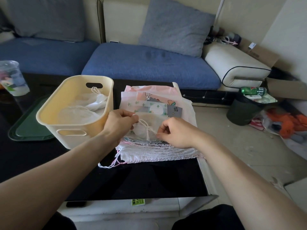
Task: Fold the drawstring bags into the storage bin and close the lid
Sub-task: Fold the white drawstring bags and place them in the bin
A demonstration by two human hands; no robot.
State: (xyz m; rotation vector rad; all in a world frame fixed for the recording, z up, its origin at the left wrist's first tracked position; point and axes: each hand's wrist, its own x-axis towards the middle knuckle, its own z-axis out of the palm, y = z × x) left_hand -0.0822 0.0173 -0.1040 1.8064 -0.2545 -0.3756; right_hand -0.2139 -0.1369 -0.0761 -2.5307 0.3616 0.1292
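White string is being pinched by both hands, left and right. Pulling hard might be knotting it, dragging the bag off the pile.

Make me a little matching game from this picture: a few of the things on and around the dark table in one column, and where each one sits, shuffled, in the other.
Things:
1. cream plastic storage bin
2. dark green flat lid
3. clear plastic cup
4. green drink can

Places:
A. on top of the dark waste bin on the floor
B. far left table edge
C. flat on the table, left of the storage bin
D. left of the bag pile

Pairs: 1-D, 2-C, 3-B, 4-A
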